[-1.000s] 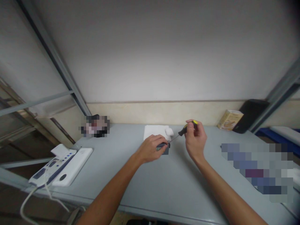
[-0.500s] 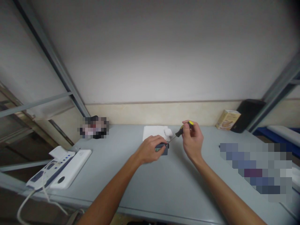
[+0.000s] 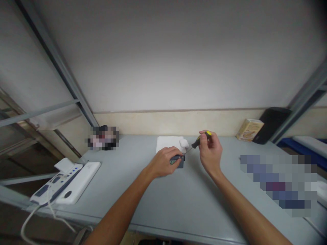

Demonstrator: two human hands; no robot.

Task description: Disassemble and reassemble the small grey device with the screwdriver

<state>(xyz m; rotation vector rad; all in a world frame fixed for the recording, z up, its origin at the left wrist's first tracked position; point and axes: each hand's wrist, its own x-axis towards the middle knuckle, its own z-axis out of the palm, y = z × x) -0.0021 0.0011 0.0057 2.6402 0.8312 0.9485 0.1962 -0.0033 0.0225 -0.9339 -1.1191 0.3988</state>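
Observation:
Near the middle of the desk, my left hand (image 3: 166,161) is closed around a small dark grey device (image 3: 180,164) with a greenish patch, mostly hidden by my fingers. My right hand (image 3: 211,149) grips a black-and-yellow screwdriver (image 3: 196,143) by its handle. Its thin metal shaft slants down to the left, and the tip meets the device's upper edge beside my left fingertips. What the tip touches there is too small to make out. Just behind the device lie a white sheet (image 3: 163,143) and a small rounded white object (image 3: 183,143).
On the left of the grey desk (image 3: 163,204) lie a power strip (image 3: 52,185) with cables and a white power bank (image 3: 79,183). A yellowish box (image 3: 249,130) and a black case (image 3: 272,124) stand at the back right. Two areas are pixelated.
The view has shifted very slightly. Both hands keep their hold, and the screwdriver tip stays at the device's edge.

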